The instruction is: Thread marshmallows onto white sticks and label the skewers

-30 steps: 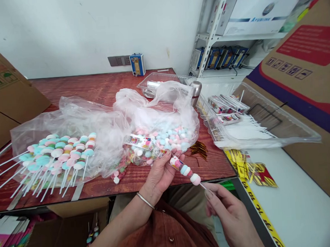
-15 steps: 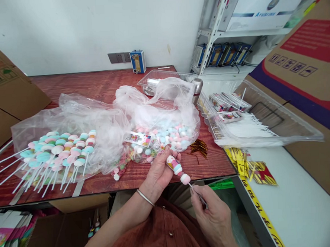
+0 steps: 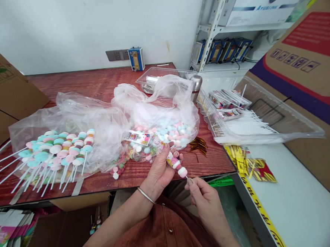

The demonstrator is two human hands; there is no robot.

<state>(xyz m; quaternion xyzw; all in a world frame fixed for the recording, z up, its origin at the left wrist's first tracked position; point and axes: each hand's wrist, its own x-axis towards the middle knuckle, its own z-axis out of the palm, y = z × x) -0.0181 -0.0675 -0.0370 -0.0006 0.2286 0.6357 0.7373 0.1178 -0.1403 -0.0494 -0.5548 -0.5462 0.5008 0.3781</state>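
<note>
My left hand (image 3: pixel 160 170) is closed around the top of a candy skewer (image 3: pixel 177 165), a white stick threaded with pink, white and blue marshmallow pieces. My right hand (image 3: pixel 204 195) pinches the bare stick just below the lowest white piece. Both hands hover at the near edge of the red wooden table (image 3: pixel 95 86). Right behind them lies a clear bag of loose pastel candies (image 3: pixel 168 132). To the left, a pile of finished candy skewers (image 3: pixel 55 152) rests on clear plastic.
A clear tray (image 3: pixel 266 130) with white sticks and printed packets sits at the right. Gold twist ties (image 3: pixel 198 145) lie by the bag, yellow ones (image 3: pixel 246 165) on the white surface. Cardboard boxes (image 3: pixel 304 66) flank both sides; a metal shelf (image 3: pixel 221 30) stands behind.
My right hand has slid up the stick toward the candies and moved left; the skewer now stands steeper and closer to my left hand.
</note>
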